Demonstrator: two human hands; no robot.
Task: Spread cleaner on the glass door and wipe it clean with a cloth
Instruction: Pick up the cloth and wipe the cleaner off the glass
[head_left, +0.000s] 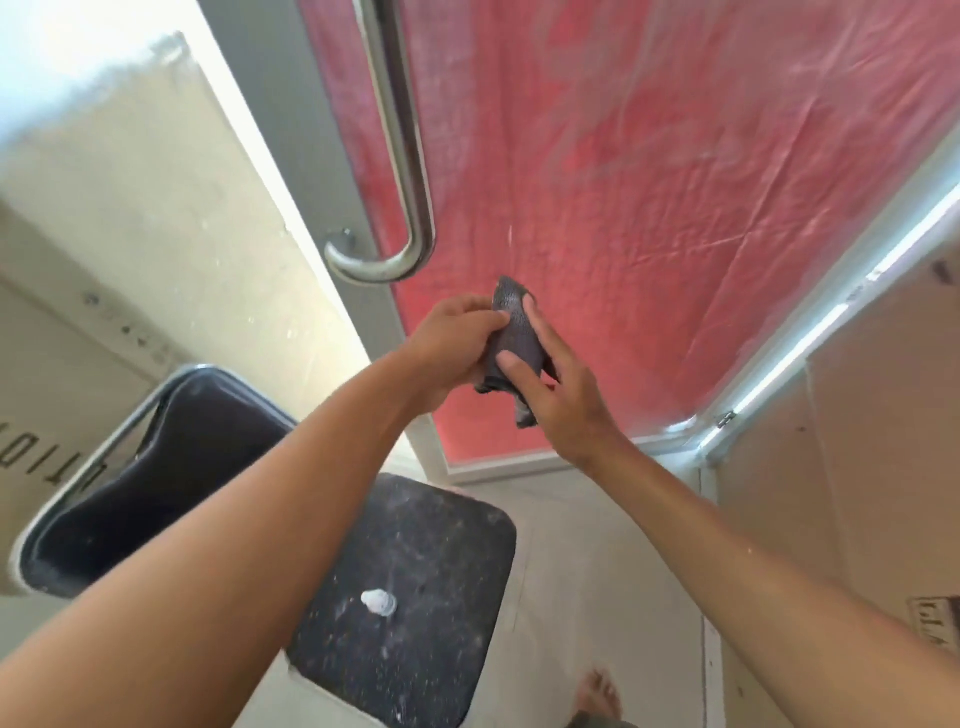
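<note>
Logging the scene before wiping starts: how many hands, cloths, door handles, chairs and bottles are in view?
Hands: 2, left hand and right hand
Cloths: 1, grey cloth
Door handles: 1, metal handle
Chairs: 1, black chair
Bottles: 1, small bottle
Total: 6

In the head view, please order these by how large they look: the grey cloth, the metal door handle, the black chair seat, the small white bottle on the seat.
Largest to smallest, as they look:
1. black chair seat, nearer the camera
2. metal door handle
3. grey cloth
4. white bottle
</note>
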